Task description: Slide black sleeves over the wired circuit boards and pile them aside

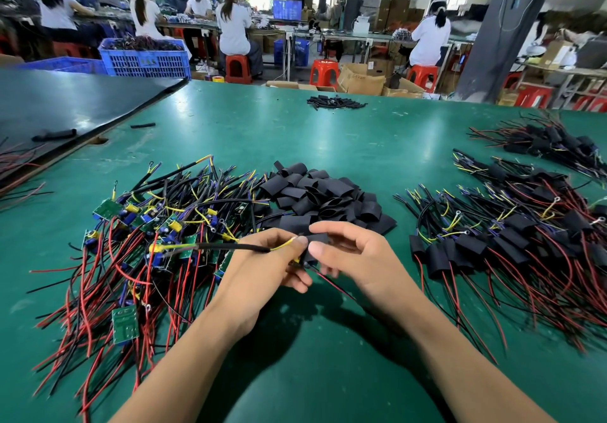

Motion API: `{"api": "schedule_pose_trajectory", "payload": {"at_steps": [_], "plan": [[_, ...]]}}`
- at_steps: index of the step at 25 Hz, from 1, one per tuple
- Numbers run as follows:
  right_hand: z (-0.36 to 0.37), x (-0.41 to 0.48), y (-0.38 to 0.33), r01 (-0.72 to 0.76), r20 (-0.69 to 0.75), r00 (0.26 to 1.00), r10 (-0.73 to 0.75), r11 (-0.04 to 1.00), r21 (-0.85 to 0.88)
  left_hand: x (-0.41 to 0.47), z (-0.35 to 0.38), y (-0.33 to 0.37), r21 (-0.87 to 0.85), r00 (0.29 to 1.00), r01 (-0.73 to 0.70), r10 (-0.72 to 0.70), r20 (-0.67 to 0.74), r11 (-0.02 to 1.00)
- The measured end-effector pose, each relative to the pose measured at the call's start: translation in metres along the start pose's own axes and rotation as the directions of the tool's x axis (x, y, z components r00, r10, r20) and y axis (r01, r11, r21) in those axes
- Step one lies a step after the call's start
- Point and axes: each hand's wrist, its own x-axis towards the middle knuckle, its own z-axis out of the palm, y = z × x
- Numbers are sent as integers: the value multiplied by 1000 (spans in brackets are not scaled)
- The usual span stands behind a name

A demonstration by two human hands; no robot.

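Green tabletop [328,147]. Left: tangled pile of bare wired circuit boards [157,232], red and black leads trailing toward the near edge. Centre: heap of black sleeves [325,196], touching that pile. Right: sleeved boards [509,235], piled. Far edge: small sleeve cluster [335,101]. Rear left: dark sheet [65,104].

Green worktable [328,133]; red stools [323,73], blue crate [144,61], cardboard boxes [361,81], dark pillar [492,28]; daylight, probably windows, behind.
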Motion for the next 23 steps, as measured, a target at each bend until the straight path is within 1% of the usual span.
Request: {"api": "schedule_pose_trajectory", "payload": {"at_steps": [2,3,6,8,9,10,12,13,15,18,20,23], "plan": [[1,-1,0,-22,65,998,18,999,49,1,-2,1,-51,1000,21,-22,-18,998],[2,-2,-1,-26,73,997,22,998,50,2,-3,2,-68,999,31,-32,-24,997],[3,-2,-2,-18,34,999,18,1000,-4,2,-4,2,-79,999,47,-49,-23,996],[3,-1,-1,5,6,1000,-5,1000,4,3,-3,2,-95,997,41,-47,-64,995],[1,0,-1,30,-38,999,-29,999,14,4,-3,2,-116,991,21,-36,-126,993],[-2,3,-1,58,-110,992,-56,998,12,6,-5,2,-141,976,-14,-17,-218,990],[-13,8,2,95,-275,956,-102,995,-39,10,-9,2,-170,914,-98,21,-406,981],[-18,10,3,101,-333,935,-120,992,-74,11,-12,3,-172,887,-127,35,-460,977],[-25,13,7,114,-398,906,-145,988,-101,13,-15,3,-184,861,-165,50,-506,969],[-28,13,11,158,-449,876,-177,984,-79,14,-16,4,-189,842,-199,69,-536,962],[-32,15,12,190,-505,845,-176,982,-25,14,-16,5,-218,827,-225,68,-558,950],[-36,18,12,201,-572,811,-123,977,75,14,-17,7,-263,818,-242,51,-573,934]]}}
